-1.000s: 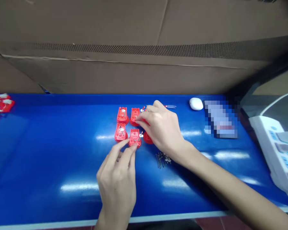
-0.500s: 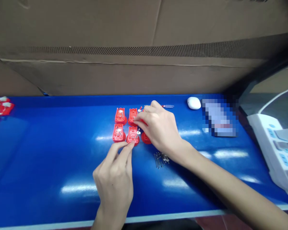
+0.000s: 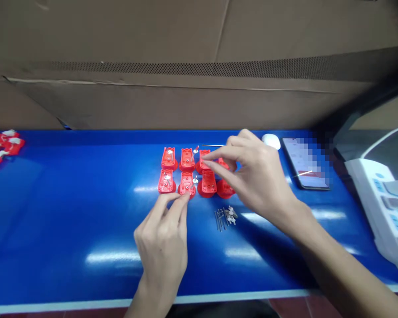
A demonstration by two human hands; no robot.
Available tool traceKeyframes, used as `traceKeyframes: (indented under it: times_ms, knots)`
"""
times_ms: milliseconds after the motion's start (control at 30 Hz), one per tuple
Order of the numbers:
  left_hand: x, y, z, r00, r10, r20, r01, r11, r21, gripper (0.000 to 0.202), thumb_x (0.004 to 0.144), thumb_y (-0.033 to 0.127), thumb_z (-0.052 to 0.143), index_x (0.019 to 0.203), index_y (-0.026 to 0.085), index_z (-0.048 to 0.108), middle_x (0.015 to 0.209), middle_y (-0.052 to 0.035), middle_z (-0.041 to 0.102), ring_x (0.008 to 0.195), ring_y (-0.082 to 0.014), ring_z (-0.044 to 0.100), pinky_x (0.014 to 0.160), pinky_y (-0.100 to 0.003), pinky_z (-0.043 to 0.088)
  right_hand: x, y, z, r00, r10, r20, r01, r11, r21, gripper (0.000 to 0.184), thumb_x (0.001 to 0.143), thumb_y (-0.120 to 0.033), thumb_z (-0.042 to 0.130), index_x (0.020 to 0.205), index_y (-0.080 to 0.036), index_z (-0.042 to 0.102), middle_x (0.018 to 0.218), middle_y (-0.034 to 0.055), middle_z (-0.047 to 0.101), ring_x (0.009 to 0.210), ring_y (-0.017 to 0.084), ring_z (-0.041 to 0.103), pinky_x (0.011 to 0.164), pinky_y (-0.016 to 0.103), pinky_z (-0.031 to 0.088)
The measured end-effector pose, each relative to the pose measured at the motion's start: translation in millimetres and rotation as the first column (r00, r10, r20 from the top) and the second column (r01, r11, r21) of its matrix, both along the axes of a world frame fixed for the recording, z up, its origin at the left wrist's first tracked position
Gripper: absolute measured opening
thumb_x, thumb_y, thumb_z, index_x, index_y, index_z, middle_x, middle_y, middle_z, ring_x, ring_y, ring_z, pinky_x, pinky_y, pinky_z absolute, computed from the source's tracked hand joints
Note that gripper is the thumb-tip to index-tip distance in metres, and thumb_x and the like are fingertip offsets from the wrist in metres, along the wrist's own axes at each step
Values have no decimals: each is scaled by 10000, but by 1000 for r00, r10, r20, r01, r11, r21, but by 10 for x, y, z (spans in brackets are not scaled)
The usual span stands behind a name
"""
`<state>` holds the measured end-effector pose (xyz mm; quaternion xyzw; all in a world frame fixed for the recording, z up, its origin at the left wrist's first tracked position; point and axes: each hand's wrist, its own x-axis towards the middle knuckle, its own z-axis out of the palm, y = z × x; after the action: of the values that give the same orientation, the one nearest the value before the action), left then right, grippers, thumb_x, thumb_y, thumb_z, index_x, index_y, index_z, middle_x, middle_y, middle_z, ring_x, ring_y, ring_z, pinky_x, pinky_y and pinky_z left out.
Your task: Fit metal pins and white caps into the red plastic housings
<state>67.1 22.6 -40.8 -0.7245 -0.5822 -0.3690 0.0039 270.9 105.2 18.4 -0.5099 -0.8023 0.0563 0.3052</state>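
Observation:
Several small red plastic housings [image 3: 187,171] stand in two rows on the blue table [image 3: 69,212]. My left hand [image 3: 162,247] reaches forward, its fingertips pressed together against the front housing [image 3: 186,184] of the second column. My right hand [image 3: 255,176] hovers over the right end of the rows, thumb and forefinger pinched near a back-row housing [image 3: 204,159]; whether they hold anything is too small to tell. A little heap of thin metal pins and small white parts [image 3: 224,216] lies just in front of the rows.
More red and white parts [image 3: 1,145] are piled at the far left. A white oval object [image 3: 271,141], a phone [image 3: 305,163] and a white machine [image 3: 384,207] sit at the right. A cardboard wall [image 3: 185,92] backs the table.
My right hand has lifted and moved right, uncovering the right-hand housings. My left hand has stayed at the front housing.

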Motion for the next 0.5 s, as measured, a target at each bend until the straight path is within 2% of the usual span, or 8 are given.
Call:
traceKeyframes:
  times_ms: [100,167,233,300,400,500]
  knots:
    - [6,-26,32,1000,8,14,-9,998,61,150,1051,147,780,1130,234,872,1018,-7,850,740,-131,783,702,-287,563,169,-65,34,997,-58,-46,59,998,27,134,1067,-294,746,1043,-232,862,805,29,684,836,225,568,774,376,438]
    - [32,-55,64,1000,-13,8,12,992,122,165,1020,117,811,1133,222,869,993,-8,849,688,-113,763,675,-278,556,235,-89,-7,996,-84,-44,85,996,30,133,1067,-294,737,1061,-229,852,899,52,730,898,246,588,832,401,462]
    - [85,-81,93,997,-78,-29,82,983,164,220,996,104,835,1188,210,856,1048,-27,863,693,-117,777,683,-280,575,260,-102,-86,998,-57,-18,57,998,2,153,1085,-288,707,1130,-228,840,1051,78,774,1005,270,615,911,428,484]
    - [161,-93,113,987,-143,-78,153,979,137,301,1010,126,823,1303,197,820,1219,-65,869,834,-162,843,747,-295,625,253,-110,-179,1000,1,26,0,999,-43,204,1116,-273,657,1231,-230,820,1209,91,793,1130,291,624,979,451,482]
    - [280,-86,113,974,-193,-120,197,980,22,366,1080,199,745,1445,171,744,1478,-103,789,1084,-226,866,811,-308,681,218,-119,-294,994,46,102,-38,996,-75,276,1161,-254,572,1337,-232,783,1365,94,791,1241,306,613,1003,473,446]
    - [340,-86,75,958,-237,-161,236,971,-25,389,1117,211,677,1496,128,699,1549,-123,741,1141,-247,858,801,-311,712,191,-117,-361,988,57,141,-49,997,-55,308,1180,-251,527,1376,-223,763,1396,103,789,1245,305,610,991,479,417]
